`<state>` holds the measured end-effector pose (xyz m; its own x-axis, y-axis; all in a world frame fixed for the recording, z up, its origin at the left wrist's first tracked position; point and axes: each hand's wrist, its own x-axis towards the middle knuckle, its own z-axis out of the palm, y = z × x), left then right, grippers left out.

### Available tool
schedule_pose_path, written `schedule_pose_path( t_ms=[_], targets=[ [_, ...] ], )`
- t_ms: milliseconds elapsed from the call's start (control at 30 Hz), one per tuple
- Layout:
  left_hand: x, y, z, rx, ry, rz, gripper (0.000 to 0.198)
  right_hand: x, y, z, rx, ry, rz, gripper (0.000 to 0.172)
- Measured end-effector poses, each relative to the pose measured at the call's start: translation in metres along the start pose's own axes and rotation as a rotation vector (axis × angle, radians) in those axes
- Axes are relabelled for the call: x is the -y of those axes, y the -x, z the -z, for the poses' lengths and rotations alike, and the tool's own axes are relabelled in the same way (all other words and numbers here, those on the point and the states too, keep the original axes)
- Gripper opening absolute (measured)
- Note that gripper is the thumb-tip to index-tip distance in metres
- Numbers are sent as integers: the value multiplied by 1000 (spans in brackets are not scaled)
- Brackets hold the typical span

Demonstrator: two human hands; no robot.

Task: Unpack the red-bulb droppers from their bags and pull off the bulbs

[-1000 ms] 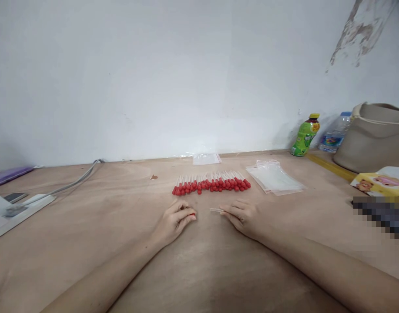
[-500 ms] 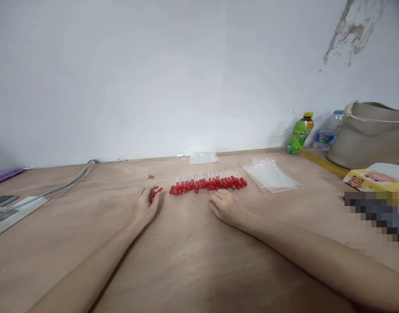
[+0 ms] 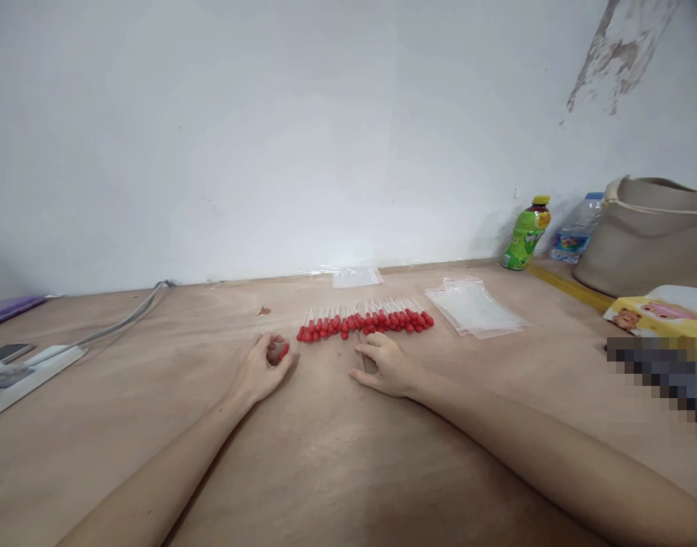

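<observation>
Fingers of left hand (image 3: 265,366) curl round a red bulb (image 3: 283,351); right hand (image 3: 385,366) fingers pinch what I read as a clear tube (image 3: 359,353).
Head view: dropper row (image 3: 365,322) runs left-right on table (image 3: 348,456), just beyond both hands, right hand nearer.

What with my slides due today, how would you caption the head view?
Left hand pinches a red cap; right hand rests on the table before a row of red-capped tubes, clear bags beside.

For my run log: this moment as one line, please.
left hand: holds red bulb | right hand: touches thin tube | red-tipped row: beyond both
</observation>
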<state>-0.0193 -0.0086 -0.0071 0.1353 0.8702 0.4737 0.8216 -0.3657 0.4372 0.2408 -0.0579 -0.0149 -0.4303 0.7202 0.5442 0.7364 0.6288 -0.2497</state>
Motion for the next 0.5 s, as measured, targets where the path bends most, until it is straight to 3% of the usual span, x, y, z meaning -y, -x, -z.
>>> schedule_pose_path(
  t_ms=[133,300,500],
  targets=[
    [1,0,2,-123,-57,-11,21,1,0,-2,16,-19,-24,24],
    [-15,-6,2,-239,-78,-236,14,2,8,2,-10,-61,-18,32],
    [-60,-19,-10,-49,-96,-444,11,-3,28,18,29,-128,45,27]
  ],
)
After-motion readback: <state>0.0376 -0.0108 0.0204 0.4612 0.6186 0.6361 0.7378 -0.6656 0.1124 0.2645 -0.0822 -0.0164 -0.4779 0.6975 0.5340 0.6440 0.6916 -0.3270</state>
